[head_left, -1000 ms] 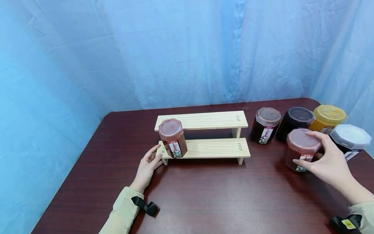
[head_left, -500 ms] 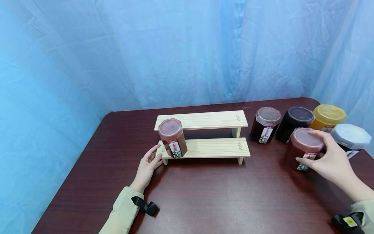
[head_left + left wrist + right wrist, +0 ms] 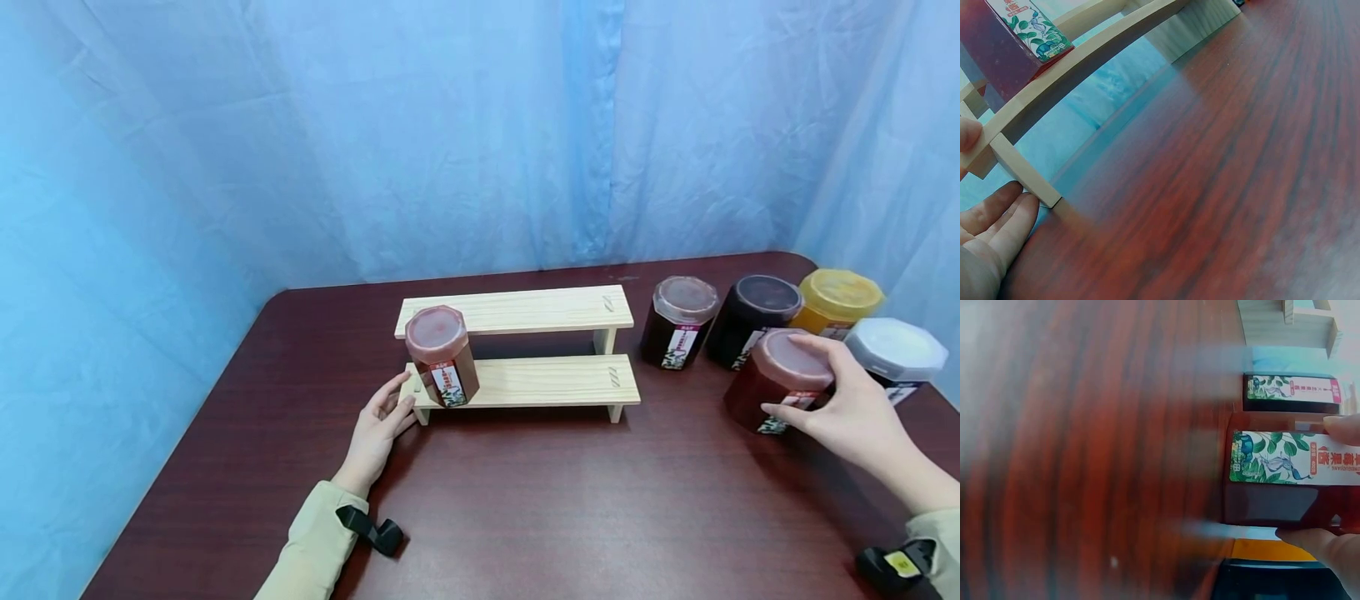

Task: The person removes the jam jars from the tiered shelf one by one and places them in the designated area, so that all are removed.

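My right hand (image 3: 855,404) grips a dark red jar (image 3: 757,396) near its pinkish lid, thumb in front and fingers behind. In the head view the jar leans, its lid toward the hand. The right wrist view shows the white label (image 3: 1285,457) with leaves and red lettering between thumb and finger. My left hand (image 3: 378,429) touches the left end of the two-tier wooden rack (image 3: 551,383) with fairly straight fingers. Up close in the left wrist view, fingertips (image 3: 1019,203) meet the rack's leg (image 3: 1025,172). A similar reddish jar (image 3: 453,375) stands at the left of the lower shelf.
Behind the gripped jar stand a dark jar with a clear lid (image 3: 678,325), a black jar (image 3: 750,321) and a yellow jar (image 3: 832,304). A white-lidded dark jar (image 3: 896,350) is right beside the right hand. A blue curtain (image 3: 450,150) hangs behind the table (image 3: 540,500).
The jar in my right hand has shifted slightly, tipping its lid rightward and its base leftward. The right hand moved a little with it. My left hand stays at the rack's end.
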A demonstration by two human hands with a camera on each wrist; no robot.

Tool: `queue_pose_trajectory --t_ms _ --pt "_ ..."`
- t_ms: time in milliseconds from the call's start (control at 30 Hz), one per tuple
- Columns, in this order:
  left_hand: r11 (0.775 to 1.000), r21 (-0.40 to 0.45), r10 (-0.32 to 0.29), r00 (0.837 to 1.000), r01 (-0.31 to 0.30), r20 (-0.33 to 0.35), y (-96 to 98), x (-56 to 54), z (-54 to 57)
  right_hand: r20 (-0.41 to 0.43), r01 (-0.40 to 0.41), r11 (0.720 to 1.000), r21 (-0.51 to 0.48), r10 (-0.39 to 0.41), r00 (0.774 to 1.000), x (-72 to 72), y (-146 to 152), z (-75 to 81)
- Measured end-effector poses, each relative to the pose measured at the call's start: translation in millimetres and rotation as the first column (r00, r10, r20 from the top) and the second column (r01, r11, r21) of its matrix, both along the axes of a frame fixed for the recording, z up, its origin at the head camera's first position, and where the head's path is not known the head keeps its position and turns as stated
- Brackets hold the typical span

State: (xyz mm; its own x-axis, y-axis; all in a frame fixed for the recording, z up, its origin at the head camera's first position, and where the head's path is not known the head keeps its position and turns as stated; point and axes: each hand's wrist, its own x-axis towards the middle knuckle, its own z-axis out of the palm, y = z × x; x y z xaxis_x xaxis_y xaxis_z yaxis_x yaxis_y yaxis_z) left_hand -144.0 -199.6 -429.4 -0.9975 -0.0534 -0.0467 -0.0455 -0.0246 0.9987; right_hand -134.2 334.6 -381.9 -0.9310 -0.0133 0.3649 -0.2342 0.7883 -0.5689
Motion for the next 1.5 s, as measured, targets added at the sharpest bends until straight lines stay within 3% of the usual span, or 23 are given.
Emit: queue_pose_trajectory --t_ms 567,1500 --pt "1.000 -0.003 0.005 1.000 -0.005 -0.007 0.7 0.1 0.2 0.037 -0.061 0.996 0.058 0.059 0.998 -5.1 6 6.3" --pt "1.000 -0.018 -0.007 1.000 0.007 -0.002 0.2 -0.3 0.1 0.120 -0.030 0.992 0.126 0.015 0.993 -11.1 3 11.6"
